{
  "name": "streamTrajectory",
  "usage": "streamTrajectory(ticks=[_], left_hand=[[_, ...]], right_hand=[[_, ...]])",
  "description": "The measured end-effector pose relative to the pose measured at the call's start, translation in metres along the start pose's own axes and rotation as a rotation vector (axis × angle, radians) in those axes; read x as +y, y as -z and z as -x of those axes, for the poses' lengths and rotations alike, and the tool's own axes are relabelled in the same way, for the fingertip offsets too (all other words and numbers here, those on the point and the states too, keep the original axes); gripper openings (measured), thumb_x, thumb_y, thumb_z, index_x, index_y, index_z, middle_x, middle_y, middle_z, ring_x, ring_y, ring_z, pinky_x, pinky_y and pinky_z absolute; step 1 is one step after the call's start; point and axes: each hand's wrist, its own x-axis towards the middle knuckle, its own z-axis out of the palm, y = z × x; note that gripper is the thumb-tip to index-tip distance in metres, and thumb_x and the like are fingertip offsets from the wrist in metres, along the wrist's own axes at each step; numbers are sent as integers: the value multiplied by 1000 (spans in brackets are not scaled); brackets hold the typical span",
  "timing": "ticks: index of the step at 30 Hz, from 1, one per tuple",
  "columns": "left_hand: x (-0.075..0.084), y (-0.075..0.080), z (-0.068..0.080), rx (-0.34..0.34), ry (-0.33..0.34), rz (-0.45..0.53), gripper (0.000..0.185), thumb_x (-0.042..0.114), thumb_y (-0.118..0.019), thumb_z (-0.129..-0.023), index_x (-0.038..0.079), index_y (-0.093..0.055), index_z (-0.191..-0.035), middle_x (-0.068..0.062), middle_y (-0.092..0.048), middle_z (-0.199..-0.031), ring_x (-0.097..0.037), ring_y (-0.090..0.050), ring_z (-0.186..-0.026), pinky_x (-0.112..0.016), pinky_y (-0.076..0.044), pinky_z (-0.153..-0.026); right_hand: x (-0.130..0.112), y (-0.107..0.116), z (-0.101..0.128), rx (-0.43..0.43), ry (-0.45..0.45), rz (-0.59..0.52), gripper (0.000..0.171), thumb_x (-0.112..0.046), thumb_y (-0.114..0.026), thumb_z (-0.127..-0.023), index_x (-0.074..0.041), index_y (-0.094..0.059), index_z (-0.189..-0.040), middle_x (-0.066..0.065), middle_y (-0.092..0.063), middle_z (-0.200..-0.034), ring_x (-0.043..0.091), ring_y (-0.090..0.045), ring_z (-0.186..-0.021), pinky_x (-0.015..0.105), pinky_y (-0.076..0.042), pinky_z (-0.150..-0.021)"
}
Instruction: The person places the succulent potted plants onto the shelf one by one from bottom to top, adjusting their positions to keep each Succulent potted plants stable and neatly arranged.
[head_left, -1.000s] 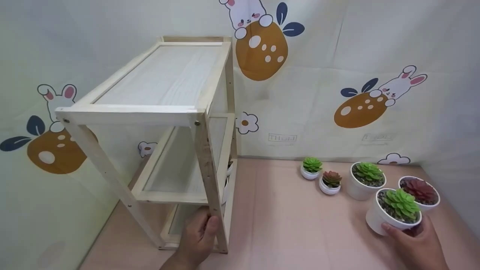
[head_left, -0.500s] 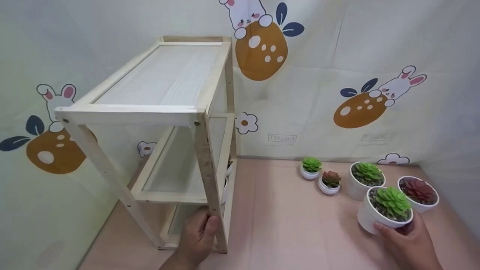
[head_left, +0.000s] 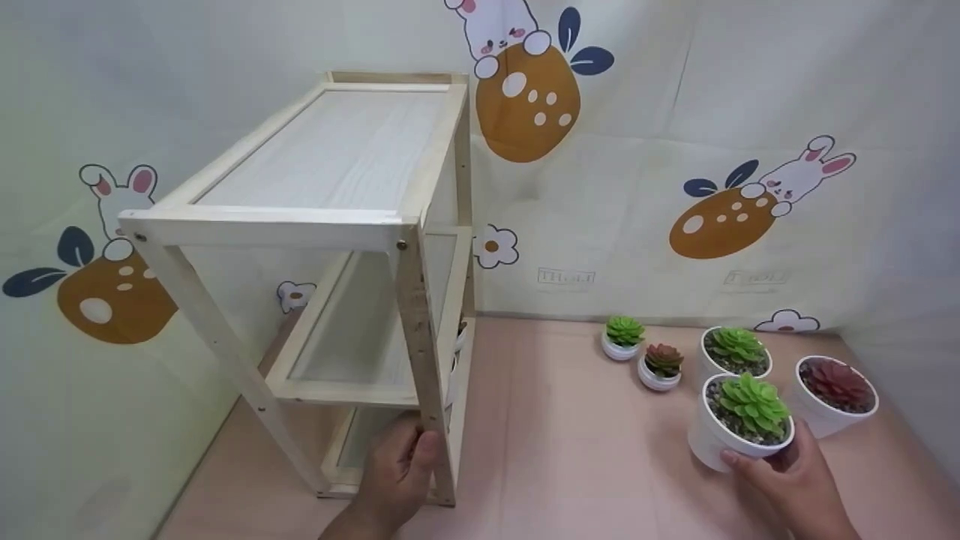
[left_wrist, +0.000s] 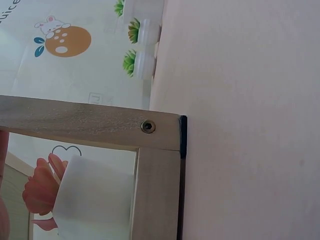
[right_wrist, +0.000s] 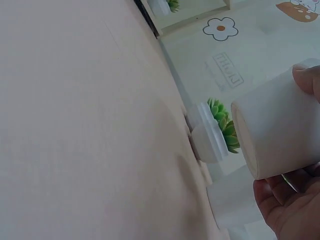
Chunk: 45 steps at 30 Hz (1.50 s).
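Observation:
My left hand (head_left: 397, 469) grips the front right post (head_left: 424, 337) of a pale wooden three-tier shelf (head_left: 360, 229), low down near the bottom tier. With my right hand (head_left: 795, 476) I hold a white pot with a green succulent (head_left: 750, 416), thumb on the near side and fingers around the far side. In the right wrist view that white pot (right_wrist: 280, 125) is tilted and raised off the pink surface. Inside the shelf, a white pot with a reddish succulent (left_wrist: 95, 195) shows in the left wrist view.
At the right stand a potted green succulent (head_left: 735, 356) and a potted dark red one (head_left: 836, 386). Two small pots, one green (head_left: 622, 337) and one reddish (head_left: 661, 367), sit near the back wall. Rabbit-printed cloth (head_left: 615, 202) hangs behind the pink surface (head_left: 562, 427).
My right hand has carried the green succulent pot leftward, away from the dark red one, and now overlaps the other large green one's pot. My left hand keeps its grip on the post.

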Motion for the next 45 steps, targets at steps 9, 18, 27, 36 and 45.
streamTrajectory(ticks=[9, 18, 27, 36, 45], left_hand=[[0, 1, -1, 7, -19, -8, 12, -6, -56, -99, 4, -62, -103, 1, -55, -79, 5, -47, -74, -17, -45, -58], [0, 1, -1, 10, -15, -16, 9, -3, -56, -101, 4, -61, -104, 1, -60, -83, 3, -50, -76, -19, -48, -61], [0, 0, -2, 24, -48, -9, 14, -5, -56, -99, 4, -63, -108, -2, -65, -88, 1, -57, -79, -18, -51, -64], [1, 0, -3, 15, -25, -6, 14, -7, -57, -97, 3, -62, -106, -2, -66, -89, 0, -58, -79, -18, -52, -65], [2, 0, -3, 14, -16, -9, 11, -4, -58, -99, 5, -62, -104, 0, -65, -87, 0, -57, -78, -19, -51, -64]], right_hand=[[-19, -13, -5, -70, -19, -22, 98, -14, -79, -92, 1, -11, -160, 26, -28, -163, -27, -38, -108, -1, -39, -90], [-45, -27, -10, -112, -33, -49, 103, -15, -82, -90, -2, -9, -161, 22, -26, -167, 12, -40, -143, -1, -37, -91], [-69, -46, -14, -88, 131, -158, 95, 0, -80, -87, -4, -20, -160, 15, -34, -161, -19, -42, -123, 2, -36, -99], [-94, -66, -16, -133, 142, -166, 94, -5, -82, -87, -7, -23, -159, 12, -36, -163, -11, -41, -130, 5, -35, -103], [-121, -85, -19, -190, 150, -237, 94, -7, -83, -87, -9, -23, -159, 11, -36, -162, 20, -38, -146, 6, -40, -101]])
